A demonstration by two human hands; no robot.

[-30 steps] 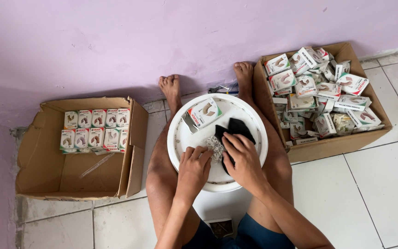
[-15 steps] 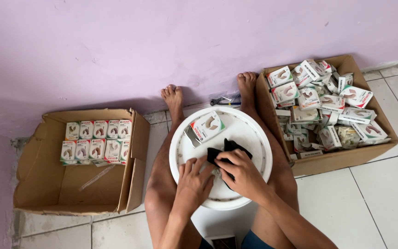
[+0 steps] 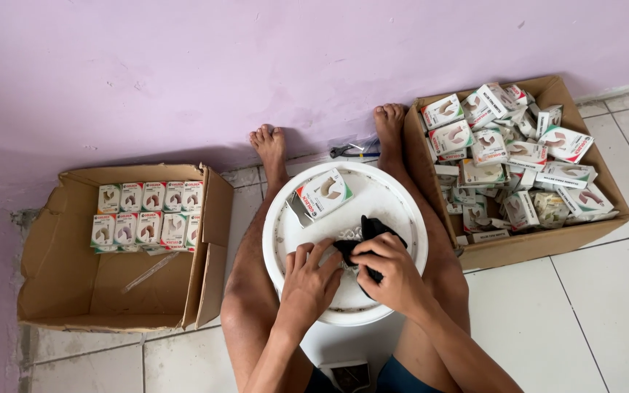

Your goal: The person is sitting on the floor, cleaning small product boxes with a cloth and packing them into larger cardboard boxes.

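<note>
A black cloth (image 3: 370, 234) is being pinched by the curled fingers of the right hand (image 3: 393, 271) at the tray (image 3: 394, 195) centre; its edge is being pressed by the loosely spread left hand (image 3: 307, 280). At 11 o'clock a box (image 3: 323, 192) is lying. If pulled unevenly, the cloth could be dragged off.

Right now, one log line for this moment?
left hand: on black cloth | right hand: gripping black cloth | white tray: on lap | small box: on tray
</note>
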